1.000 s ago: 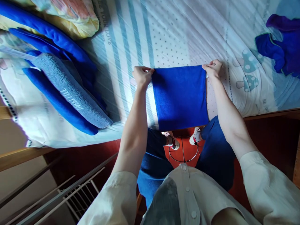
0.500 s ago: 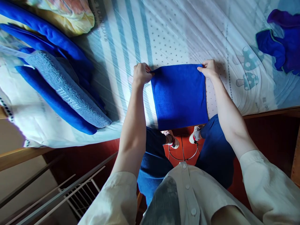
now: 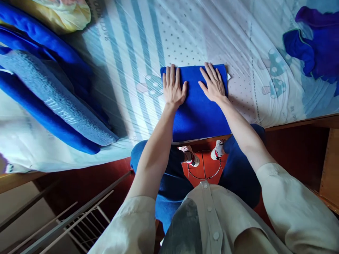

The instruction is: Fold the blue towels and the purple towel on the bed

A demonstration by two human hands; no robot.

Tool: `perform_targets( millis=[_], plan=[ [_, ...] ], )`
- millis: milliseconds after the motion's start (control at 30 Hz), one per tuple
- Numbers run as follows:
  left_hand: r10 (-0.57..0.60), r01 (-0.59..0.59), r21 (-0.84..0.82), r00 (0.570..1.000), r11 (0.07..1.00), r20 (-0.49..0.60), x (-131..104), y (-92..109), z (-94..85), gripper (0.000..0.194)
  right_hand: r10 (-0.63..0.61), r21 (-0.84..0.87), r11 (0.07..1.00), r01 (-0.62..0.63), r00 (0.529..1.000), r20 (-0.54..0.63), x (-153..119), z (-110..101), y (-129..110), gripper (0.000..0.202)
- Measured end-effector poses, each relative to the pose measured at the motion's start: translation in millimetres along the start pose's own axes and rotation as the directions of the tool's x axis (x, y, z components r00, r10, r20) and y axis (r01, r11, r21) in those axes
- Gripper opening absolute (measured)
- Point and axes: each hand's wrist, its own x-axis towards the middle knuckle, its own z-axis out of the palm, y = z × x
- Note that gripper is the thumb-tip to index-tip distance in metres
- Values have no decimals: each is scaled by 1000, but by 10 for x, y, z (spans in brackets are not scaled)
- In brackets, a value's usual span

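A blue towel (image 3: 200,116), roughly square, lies flat on the bed near its front edge. My left hand (image 3: 173,86) rests palm down on the towel's far left part, fingers stretched toward its far edge. Palm down on the far right part is my right hand (image 3: 213,83), its fingers spread. Neither hand grips the cloth. A small white tag (image 3: 229,76) sticks out from the towel's right side.
Folded blue towels and a light blue fluffy towel (image 3: 66,102) lie at the left, below a yellow bundle (image 3: 71,16). Crumpled blue and purple cloths (image 3: 315,46) lie at the far right of the patterned sheet (image 3: 185,42). A metal rack (image 3: 87,225) stands at lower left.
Both hands have let go of the towel's far corners and now lie flat on it, closer together. The towel has come down onto the bed, and the view has shifted slightly.
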Motion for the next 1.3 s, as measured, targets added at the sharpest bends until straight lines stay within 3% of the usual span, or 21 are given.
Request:
perform_targets(
  millis=[167, 333, 500, 733, 967, 1100, 1200, 1300],
  plan=[
    [-39, 39, -6, 998, 999, -46, -70, -118, -61, 82, 108, -37, 993, -110, 992, -71, 29, -81, 208, 60],
    [-18, 18, 35, 1000, 999, 2, -367, 157, 183, 80, 70, -63, 995, -76, 993, -100, -182, 0, -85, 61],
    [-31, 22, 102, 996, 995, 85, -962, 418, 447, 75, 109, -41, 993, -110, 993, -35, -711, 164, -474, 61],
    [-213, 209, 206, 977, 956, -4, -1642, 425, 204, 72, 255, -61, 965, -257, 966, -34, -1497, -43, -316, 61],
    [-412, 438, 153, 895, 886, -174, -2286, 538, 195, 68, 342, -20, 939, -343, 939, -47, -2227, -77, -301, 60],
    [-502, 521, 38, 838, 853, -214, -2457, 615, 141, 64, 464, 89, 885, -457, 880, -101, -2465, -99, -313, 57],
    [-562, 569, -21, 804, 822, -194, -2492, 673, 23, 57, 541, 262, 825, -501, 835, -105, -2517, -183, -274, 52],
    [-572, 573, -48, 801, 818, -179, -2540, 715, -70, 47, 663, 530, 670, -520, 740, -112, -2563, -262, -226, 44]
  ],
)
